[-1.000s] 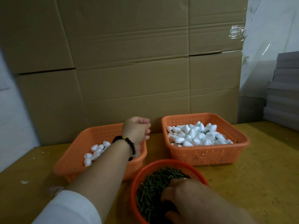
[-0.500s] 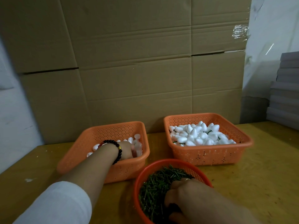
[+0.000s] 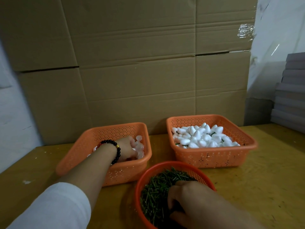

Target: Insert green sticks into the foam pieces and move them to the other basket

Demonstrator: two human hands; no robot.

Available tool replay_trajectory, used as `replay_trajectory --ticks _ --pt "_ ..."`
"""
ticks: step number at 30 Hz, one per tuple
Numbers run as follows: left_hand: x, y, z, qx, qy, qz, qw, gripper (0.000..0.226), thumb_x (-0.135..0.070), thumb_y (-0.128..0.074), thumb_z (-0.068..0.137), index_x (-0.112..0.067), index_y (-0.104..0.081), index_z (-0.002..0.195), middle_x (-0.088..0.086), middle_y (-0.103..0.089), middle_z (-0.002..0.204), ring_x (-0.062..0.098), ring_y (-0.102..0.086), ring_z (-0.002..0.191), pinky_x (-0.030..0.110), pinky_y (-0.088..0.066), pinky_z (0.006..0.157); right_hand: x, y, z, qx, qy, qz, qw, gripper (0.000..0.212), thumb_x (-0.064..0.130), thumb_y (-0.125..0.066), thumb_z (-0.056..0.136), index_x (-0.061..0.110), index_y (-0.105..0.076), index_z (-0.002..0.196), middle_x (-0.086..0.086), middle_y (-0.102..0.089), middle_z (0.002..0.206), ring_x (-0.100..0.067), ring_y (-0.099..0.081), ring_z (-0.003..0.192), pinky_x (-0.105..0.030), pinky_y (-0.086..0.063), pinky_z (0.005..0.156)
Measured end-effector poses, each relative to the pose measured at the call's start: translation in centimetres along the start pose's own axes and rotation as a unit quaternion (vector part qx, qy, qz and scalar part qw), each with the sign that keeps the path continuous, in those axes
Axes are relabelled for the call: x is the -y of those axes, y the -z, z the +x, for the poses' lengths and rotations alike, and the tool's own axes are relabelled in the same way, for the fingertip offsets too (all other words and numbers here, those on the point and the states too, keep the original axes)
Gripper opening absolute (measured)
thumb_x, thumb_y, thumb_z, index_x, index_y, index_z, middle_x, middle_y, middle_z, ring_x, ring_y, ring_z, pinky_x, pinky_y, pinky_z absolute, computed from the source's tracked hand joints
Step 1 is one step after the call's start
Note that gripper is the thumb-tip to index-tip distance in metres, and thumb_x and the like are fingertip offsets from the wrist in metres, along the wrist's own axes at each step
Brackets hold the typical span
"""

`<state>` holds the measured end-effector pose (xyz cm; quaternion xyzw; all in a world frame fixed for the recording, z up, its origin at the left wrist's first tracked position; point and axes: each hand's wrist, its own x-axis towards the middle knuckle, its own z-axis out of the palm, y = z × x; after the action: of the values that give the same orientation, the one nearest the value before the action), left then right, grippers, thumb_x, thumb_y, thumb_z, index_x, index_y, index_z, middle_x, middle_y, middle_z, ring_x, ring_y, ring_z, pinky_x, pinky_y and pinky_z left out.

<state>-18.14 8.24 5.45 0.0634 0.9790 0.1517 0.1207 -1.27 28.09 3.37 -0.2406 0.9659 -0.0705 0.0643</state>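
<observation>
My left hand [image 3: 127,148], with a dark bead bracelet at the wrist, reaches down into the left orange basket [image 3: 77,156] and lies among white foam pieces [image 3: 140,139]. Its fingertips are buried and blurred. My right hand [image 3: 186,200] is in the round red-orange bowl [image 3: 165,164], its fingers curled into the pile of short green sticks [image 3: 158,189]. The right orange basket [image 3: 212,157] holds several foam pieces [image 3: 198,138] with green sticks poking out of some of them.
All three containers stand on a yellow wooden table [image 3: 267,187]. A wall of cardboard boxes [image 3: 132,80] rises right behind the baskets. A stack of grey boards [image 3: 290,96] sits at the far right edge.
My left hand came down from above the left basket's rim into the foam pieces. My right hand stayed in the bowl of sticks.
</observation>
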Motion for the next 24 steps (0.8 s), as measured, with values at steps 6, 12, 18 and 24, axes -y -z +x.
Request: replay_trajectory --ticks 6,12,18,24 --pt "0.9 0.3 0.1 -0.064 0.012 -0.255 0.965 0.014 -0.014 -0.05 0.092 -0.026 -0.044 0.097 0.012 -0.061 0.088 0.02 -0.054 0.068 0.028 -0.046 0.055 -0.1 -0.8 -0.3 -0.062 -0.013 0.076 0.995 0.014 0.032 -0.058 0.086 0.033 -0.06 0.1 0.011 -0.059 0.107 -0.013 -0.056 0.099 -0.024 -0.044 0.083" --pt "1.4 0.9 -2.1 -0.127 -0.062 -0.47 0.871 0.023 -0.013 -0.06 0.092 -0.013 -0.048 0.111 0.014 -0.064 0.09 0.019 -0.061 0.074 0.03 -0.053 0.063 -0.3 -1.1 -0.4 -0.076 -0.03 0.073 0.994 0.014 0.03 -0.055 0.086 0.03 -0.06 0.1 0.01 -0.061 0.105 -0.014 -0.057 0.098 -0.027 -0.047 0.085" --pt "0.7 -1.0 -6.2 -0.244 -0.124 -0.471 0.839 0.018 -0.021 -0.067 0.086 -0.03 -0.058 0.098 0.001 -0.07 0.085 0.014 -0.063 0.065 0.032 -0.053 0.059 -0.2 -1.0 -0.3 -0.073 -0.031 0.066 0.995 0.014 0.03 -0.055 0.086 0.031 -0.06 0.1 0.011 -0.062 0.107 -0.013 -0.057 0.099 -0.029 -0.048 0.089" --pt "-1.6 -2.3 -9.1 -0.317 -0.219 -0.384 0.839 0.02 -0.013 -0.065 0.084 -0.031 -0.063 0.089 -0.006 -0.069 0.075 0.008 -0.066 0.063 0.018 -0.05 0.056 -0.4 -1.3 -0.2 -0.08 -0.018 0.059 0.995 0.013 0.031 -0.056 0.086 0.03 -0.06 0.098 0.013 -0.06 0.103 -0.012 -0.057 0.096 -0.028 -0.048 0.085"
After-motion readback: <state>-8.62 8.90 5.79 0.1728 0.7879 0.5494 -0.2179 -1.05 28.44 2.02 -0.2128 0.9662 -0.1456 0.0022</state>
